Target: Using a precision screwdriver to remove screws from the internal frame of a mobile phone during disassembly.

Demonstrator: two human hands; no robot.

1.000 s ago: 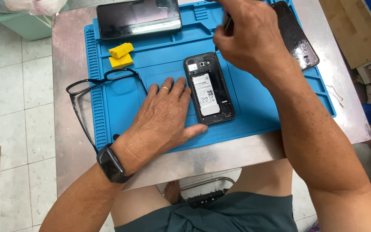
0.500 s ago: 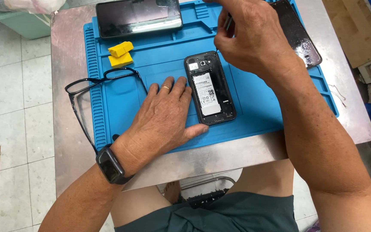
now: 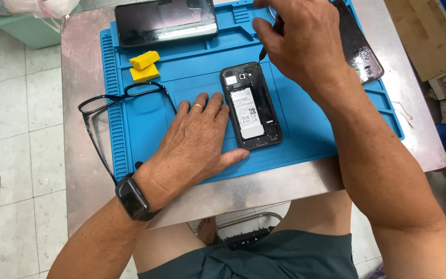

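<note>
I saw the phone (image 3: 251, 106) lying back-up with its rear cover off, battery exposed, near the centre of the blue mat (image 3: 305, 129) on the steel worktop (image 3: 78, 77).

Left hand (image 3: 197, 139): it lay flat, palm down, fingers spread open on the mat at 9 o'clock of the phone. The fingertips touched or stood just beside the phone's left edge, and the thumb pointed toward its lower end. It gripped nothing. A ring sat on one finger, and a dark watch (image 3: 132, 199) sat on the wrist.

Right hand (image 3: 305, 44): it hovered at 1 o'clock of the phone, fingers closed around a thin dark tool (image 3: 263, 51). The tool's tip pointed down toward the phone's top right corner. I could not tell whether the tip touched the frame.

Surrounding items:
- A larger dark device (image 3: 166, 21) lay screen-up at 11 o'clock of the phone, at the mat's far edge.
- Two yellow picks (image 3: 144, 66) lay touching each other at 10 o'clock, well apart from the phone.
- Black glasses (image 3: 120, 111) lay at 9 o'clock, beyond the left hand, half on the mat and half on the worktop.
- A glossy dark panel (image 3: 360, 49) lay at 2 o'clock, partly hidden by the right hand.

The person sat at 6 o'clock of the worktop, knees under its near edge.
</note>
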